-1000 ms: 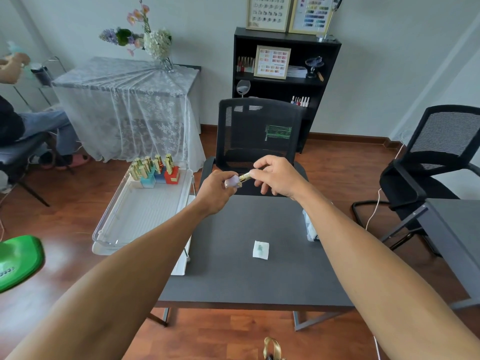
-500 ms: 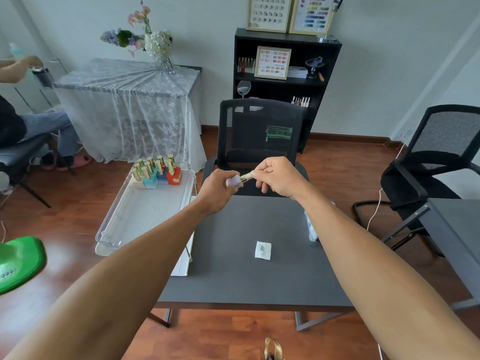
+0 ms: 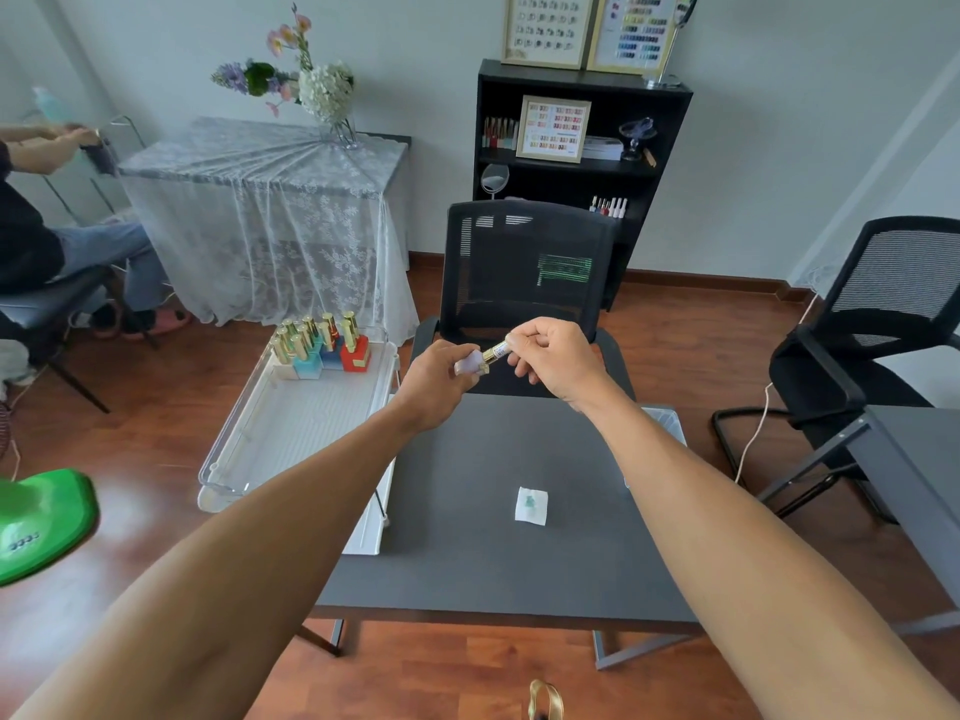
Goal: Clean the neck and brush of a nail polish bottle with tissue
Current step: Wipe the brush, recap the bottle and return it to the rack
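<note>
My left hand (image 3: 434, 379) grips a small pale lilac nail polish bottle (image 3: 469, 366), held on its side above the far edge of the dark grey table (image 3: 467, 537). My right hand (image 3: 558, 361) pinches the bottle's gold cap (image 3: 497, 351) between thumb and fingers. Cap and bottle sit joined in one line; neck and brush are hidden. A folded white tissue (image 3: 531, 505) with a green stain lies flat on the table, below and apart from both hands.
A clear tray (image 3: 249, 449) on the left holds several gold-capped polish bottles (image 3: 324, 343) at its far end. A black mesh chair (image 3: 524, 283) stands behind the table, another chair (image 3: 878, 330) at right. A person sits far left.
Both hands stay joined at the bottle and cap, with only a slight shift of the fingers. The tissue has not moved.
</note>
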The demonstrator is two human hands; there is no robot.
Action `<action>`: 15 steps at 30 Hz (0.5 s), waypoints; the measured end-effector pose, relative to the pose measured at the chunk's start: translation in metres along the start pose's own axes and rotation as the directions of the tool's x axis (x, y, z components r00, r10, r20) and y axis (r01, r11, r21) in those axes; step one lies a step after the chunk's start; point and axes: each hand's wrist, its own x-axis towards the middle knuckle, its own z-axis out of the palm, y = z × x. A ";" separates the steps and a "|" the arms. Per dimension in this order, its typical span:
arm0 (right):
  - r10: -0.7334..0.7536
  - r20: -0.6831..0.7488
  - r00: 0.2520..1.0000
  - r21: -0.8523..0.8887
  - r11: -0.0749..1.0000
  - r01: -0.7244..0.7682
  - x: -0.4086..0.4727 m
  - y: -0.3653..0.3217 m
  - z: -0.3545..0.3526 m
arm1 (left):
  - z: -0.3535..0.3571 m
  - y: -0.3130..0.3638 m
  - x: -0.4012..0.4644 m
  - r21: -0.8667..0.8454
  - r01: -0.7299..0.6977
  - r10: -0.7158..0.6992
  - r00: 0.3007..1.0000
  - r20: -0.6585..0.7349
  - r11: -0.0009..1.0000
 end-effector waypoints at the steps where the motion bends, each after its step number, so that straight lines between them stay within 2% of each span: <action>1: -0.004 -0.009 1.000 0.031 1.000 0.004 0.001 0.000 0.002 | -0.001 0.000 0.000 -0.003 0.006 -0.006 1.000 0.014 1.000; 5: -0.008 -0.045 0.999 0.047 0.999 0.011 0.006 -0.003 0.013 | -0.009 -0.001 -0.006 -0.042 0.031 -0.029 0.999 0.041 0.999; 8: -0.005 -0.067 0.998 0.042 0.999 0.008 0.012 -0.008 0.021 | -0.021 -0.009 -0.014 -0.104 0.074 -0.077 0.997 -0.025 0.992; 12: -0.019 -0.069 0.997 0.029 0.999 0.021 0.018 -0.016 0.036 | -0.048 -0.036 -0.028 -0.031 0.122 -0.125 0.982 -0.140 0.992; 15: -0.033 -0.048 0.998 0.046 0.998 0.035 0.020 -0.026 0.055 | -0.070 -0.058 -0.039 0.027 0.172 -0.166 0.973 -0.159 0.985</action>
